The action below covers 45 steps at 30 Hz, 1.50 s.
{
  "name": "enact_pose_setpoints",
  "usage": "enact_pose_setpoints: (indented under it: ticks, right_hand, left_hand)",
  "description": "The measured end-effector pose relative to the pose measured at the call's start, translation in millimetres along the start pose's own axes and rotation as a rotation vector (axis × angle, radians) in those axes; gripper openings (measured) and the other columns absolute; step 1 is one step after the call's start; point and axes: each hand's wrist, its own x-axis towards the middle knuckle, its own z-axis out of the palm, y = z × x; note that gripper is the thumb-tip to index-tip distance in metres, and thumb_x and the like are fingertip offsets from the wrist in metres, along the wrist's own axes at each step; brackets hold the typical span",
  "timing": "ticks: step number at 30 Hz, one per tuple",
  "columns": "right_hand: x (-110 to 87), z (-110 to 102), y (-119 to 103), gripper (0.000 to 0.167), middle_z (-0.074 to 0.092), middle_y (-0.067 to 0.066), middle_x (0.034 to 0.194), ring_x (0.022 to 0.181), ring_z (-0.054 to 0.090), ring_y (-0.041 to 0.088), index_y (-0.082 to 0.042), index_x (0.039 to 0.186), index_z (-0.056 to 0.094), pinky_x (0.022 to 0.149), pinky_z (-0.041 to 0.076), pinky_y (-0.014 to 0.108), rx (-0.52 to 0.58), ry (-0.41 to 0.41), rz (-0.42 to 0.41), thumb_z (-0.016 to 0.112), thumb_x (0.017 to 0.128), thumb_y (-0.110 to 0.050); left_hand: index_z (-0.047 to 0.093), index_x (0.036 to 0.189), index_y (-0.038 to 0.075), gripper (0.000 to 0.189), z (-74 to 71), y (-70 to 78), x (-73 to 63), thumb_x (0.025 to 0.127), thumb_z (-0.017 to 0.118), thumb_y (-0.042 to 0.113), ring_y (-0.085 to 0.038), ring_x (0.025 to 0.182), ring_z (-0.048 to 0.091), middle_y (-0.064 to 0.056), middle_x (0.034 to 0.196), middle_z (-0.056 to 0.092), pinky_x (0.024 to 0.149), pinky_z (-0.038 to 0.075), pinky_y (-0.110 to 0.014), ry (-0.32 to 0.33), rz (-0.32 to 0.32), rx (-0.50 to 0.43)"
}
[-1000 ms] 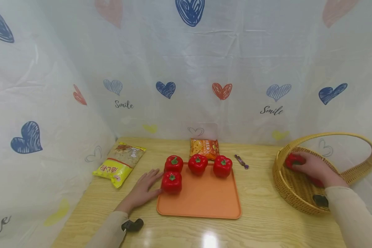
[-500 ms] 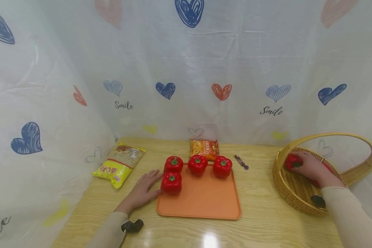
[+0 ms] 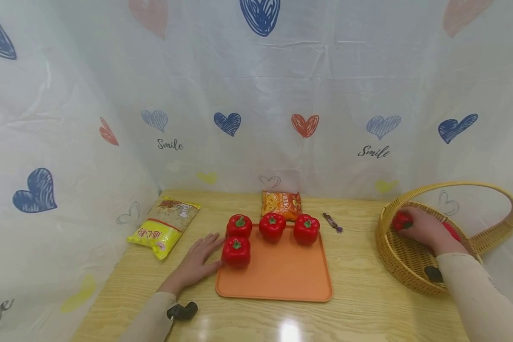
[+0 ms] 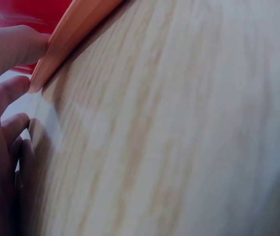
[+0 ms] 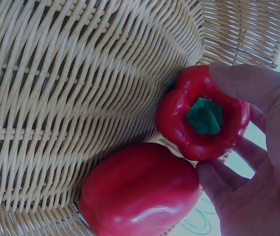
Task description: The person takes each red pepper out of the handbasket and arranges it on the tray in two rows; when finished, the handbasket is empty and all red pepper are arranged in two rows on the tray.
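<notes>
In the right wrist view my right hand (image 5: 258,142) grips a red bell pepper (image 5: 179,115) with a green stem, thumb on one side and fingers on the other. It is inside the wicker basket (image 3: 395,270), where a second red pepper (image 5: 140,191) lies on its side against the wall. My left hand (image 3: 196,261) rests beside the orange tray (image 3: 282,280), fingers extended, its thumb at the tray's left rim. Near that thumb stands a red pepper (image 3: 236,252); behind it is another pepper (image 3: 239,226). Two more, a middle pepper (image 3: 272,226) and a right pepper (image 3: 306,229), stand along the tray's back edge.
A yellow bag (image 3: 166,225) lies at the back left of the wooden table (image 3: 359,304). Behind the tray is an orange snack packet (image 3: 281,205), with a small purple-wrapped candy (image 3: 332,222) to its right. The basket's tall handle (image 3: 496,190) arches over its right side.
Inside the basket, my right hand and forearm have shifted slightly left, uncovering more of the second pepper behind them. My left hand and the peppers on the tray have stayed put.
</notes>
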Motion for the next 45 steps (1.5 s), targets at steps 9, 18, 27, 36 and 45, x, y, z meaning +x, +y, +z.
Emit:
enact_pose_setpoints:
  ticks: [9, 18, 27, 36, 45]
  right_hand:
    - [-0.2, -4, -8, 0.069, 0.056, 0.040, 0.123, 0.113, 0.052, 0.061, 0.009, 0.132, 0.053, 0.093, 0.042, 0.072, 0.006, -0.023, 0.031, 0.087, 0.076, -0.013]
    - [0.5, -1, -10, 0.075, 0.059, 0.038, 0.120, 0.110, 0.054, 0.059, 0.007, 0.132, 0.052, 0.091, 0.043, 0.072, 0.002, -0.049, 0.059, 0.089, 0.070, -0.014]
    - [0.2, 1, -12, 0.068, 0.054, 0.043, 0.118, 0.109, 0.049, 0.066, 0.010, 0.125, 0.051, 0.089, 0.041, 0.077, -0.091, -0.016, 0.045, 0.087, 0.074, -0.018]
    - [2.3, 0, -15, 0.070, 0.053, 0.042, 0.115, 0.106, 0.052, 0.062, 0.009, 0.124, 0.050, 0.088, 0.044, 0.073, -0.067, -0.032, 0.052, 0.089, 0.073, -0.019]
    - [4.6, 2, -15, 0.075, 0.051, 0.043, 0.117, 0.106, 0.051, 0.063, 0.012, 0.123, 0.046, 0.090, 0.043, 0.074, -0.055, -0.043, 0.065, 0.090, 0.068, -0.011]
  left_hand:
    - [0.046, 0.154, 0.015, 0.070, 2.0, -6.2, 0.3, 0.095, 0.066, 0.045, -0.036, 0.153, 0.021, -0.015, 0.162, 0.035, 0.124, 0.013, -0.054, 0.010, -0.007, 0.015]
    - [0.047, 0.154, 0.013, 0.069, 3.3, -5.9, -0.1, 0.095, 0.066, 0.043, -0.037, 0.153, 0.021, -0.016, 0.162, 0.035, 0.124, 0.011, -0.055, 0.010, -0.003, 0.007]
    - [0.047, 0.154, 0.012, 0.068, 3.2, -5.0, -0.8, 0.095, 0.066, 0.042, -0.040, 0.152, 0.023, -0.018, 0.161, 0.036, 0.124, 0.013, -0.056, 0.016, 0.016, 0.009]
    - [0.047, 0.154, 0.012, 0.069, 2.6, -4.5, -0.5, 0.095, 0.066, 0.043, -0.040, 0.152, 0.024, -0.018, 0.161, 0.037, 0.124, 0.013, -0.056, 0.017, 0.010, 0.007]
    - [0.046, 0.154, 0.013, 0.070, 1.3, -3.3, -0.4, 0.096, 0.065, 0.045, -0.038, 0.153, 0.022, -0.016, 0.162, 0.035, 0.124, 0.012, -0.055, 0.005, -0.005, 0.006]
